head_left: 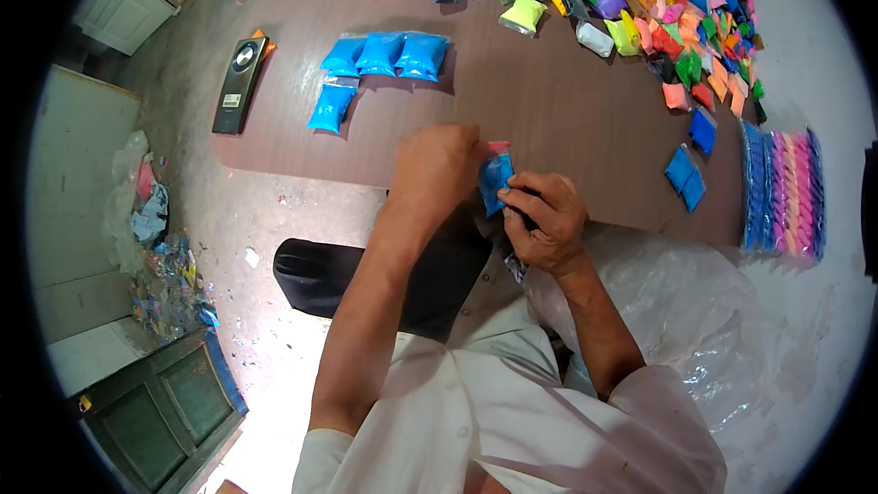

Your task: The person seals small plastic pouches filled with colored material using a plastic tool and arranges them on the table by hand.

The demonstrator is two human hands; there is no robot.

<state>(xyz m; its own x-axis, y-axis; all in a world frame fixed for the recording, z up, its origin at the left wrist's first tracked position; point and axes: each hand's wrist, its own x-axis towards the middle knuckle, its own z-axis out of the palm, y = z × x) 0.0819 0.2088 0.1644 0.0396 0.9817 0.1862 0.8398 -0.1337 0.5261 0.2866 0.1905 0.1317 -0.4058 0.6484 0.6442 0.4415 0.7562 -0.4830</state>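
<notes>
Blue flat plastic packet (pixel 495 185): between hands, over brown counter's (pixel 558 96) near edge;
Right grip (pixel 551 224): clamped on packet's side;
Left grip (pixel 437 163): curled beside packet's top; fingertips hidden, cannot tell hold

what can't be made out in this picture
Head view: fingertips of the left hand, behind its own knuckles.
Head view: far end of the packet pile, cut off by the top edge.
Head view: print on the black phone, too small to read.
Head view: orange item, partly covered by the phone.
</notes>
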